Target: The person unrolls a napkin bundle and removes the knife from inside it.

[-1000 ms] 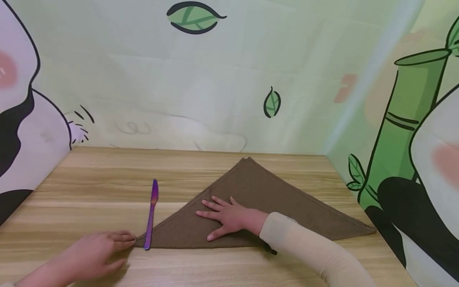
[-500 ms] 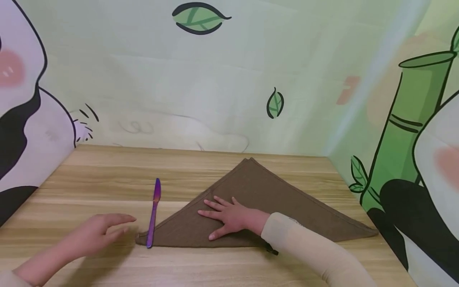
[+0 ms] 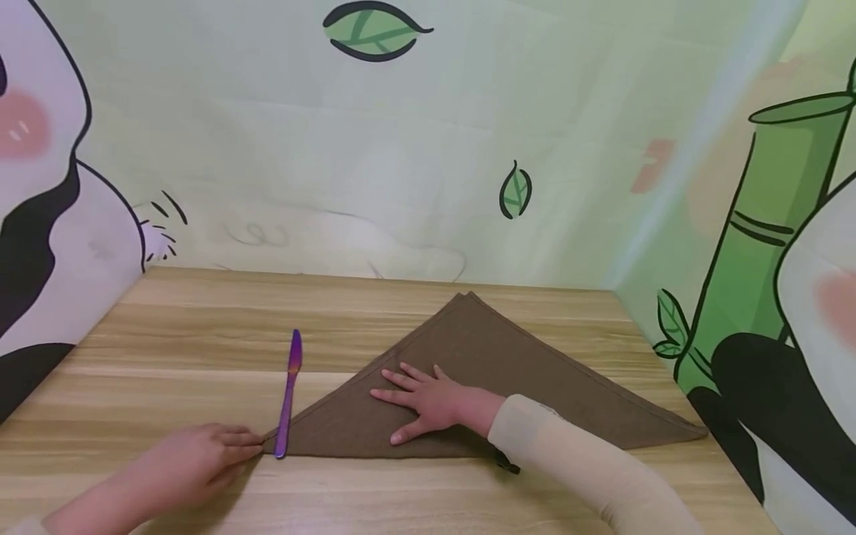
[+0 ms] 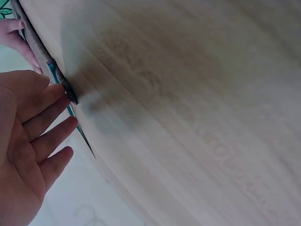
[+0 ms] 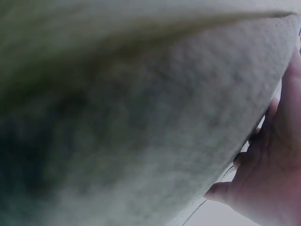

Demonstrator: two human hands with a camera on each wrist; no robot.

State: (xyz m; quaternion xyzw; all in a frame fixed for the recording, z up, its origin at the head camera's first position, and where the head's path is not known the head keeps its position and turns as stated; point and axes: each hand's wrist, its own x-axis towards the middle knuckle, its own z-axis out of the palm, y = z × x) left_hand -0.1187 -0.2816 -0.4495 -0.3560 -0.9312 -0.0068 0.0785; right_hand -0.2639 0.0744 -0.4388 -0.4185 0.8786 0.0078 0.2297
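Note:
A brown cloth napkin [image 3: 508,371], folded into a triangle, lies on the wooden table with its peak pointing away from me. My right hand [image 3: 428,405] is spread flat on the napkin, left of its middle, fingers apart. At the napkin's left corner is my left hand [image 3: 194,461], its fingertips right at the tip. In the left wrist view the fingers of the left hand [image 4: 35,136] are nearly straight beside the corner. A purple table knife [image 3: 287,401] lies across that corner, blade end away from me. The right wrist view shows the napkin [image 5: 225,84] blurred and close.
The wooden table [image 3: 200,327] runs back to a wall sheet [image 3: 401,148] printed with leaves, pandas and bamboo. A small black piece [image 3: 507,464] shows under the right wrist at the napkin's front edge.
My left hand has lifted off the napkin's left corner and come back down to it. The right hand has stayed flat in place. The knife still lies across the corner.

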